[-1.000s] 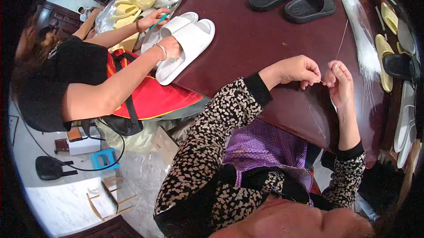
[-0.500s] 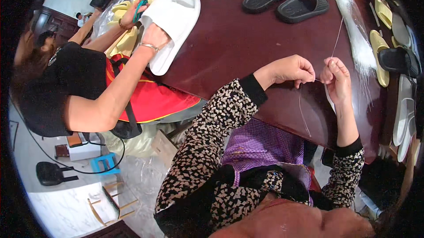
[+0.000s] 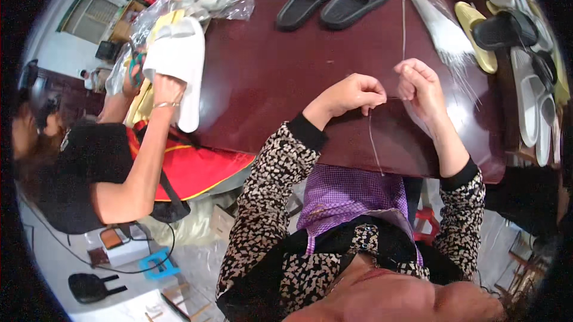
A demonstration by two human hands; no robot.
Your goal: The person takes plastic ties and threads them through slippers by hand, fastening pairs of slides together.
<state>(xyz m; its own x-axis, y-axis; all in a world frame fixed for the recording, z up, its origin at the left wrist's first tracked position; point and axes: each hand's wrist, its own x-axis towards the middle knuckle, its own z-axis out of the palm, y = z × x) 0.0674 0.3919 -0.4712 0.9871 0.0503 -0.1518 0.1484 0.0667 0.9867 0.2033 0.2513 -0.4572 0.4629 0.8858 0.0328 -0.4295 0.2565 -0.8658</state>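
Over the table edge, my left hand (image 3: 361,93) pinches a thin whitish strand (image 3: 374,143), its tail hanging below the fingertips. A short stretch of strand spans the small gap to my right hand (image 3: 422,88), whose thumb and fingers are closed on it. Above the right hand a further length stands almost straight up. Beyond that hand lies a bundle of white strands (image 3: 439,20), loose ends fanned toward me. A pair of black slippers (image 3: 352,1) sits farther back on the dark red table (image 3: 256,77).
At left a co-worker holds a white slipper (image 3: 192,77) and teal-handled scissors (image 3: 136,70). Yellow slippers in clear plastic bags (image 3: 230,0) lie at the far left. Yellow, black and grey slippers (image 3: 526,98) line a rack along the right. A blue stool (image 3: 160,263) stands on the floor.
The whole view has shifted, so table things sit farther left. My hands are slightly farther apart, the strand still between them. Its upper end now shows clear of the bundle.
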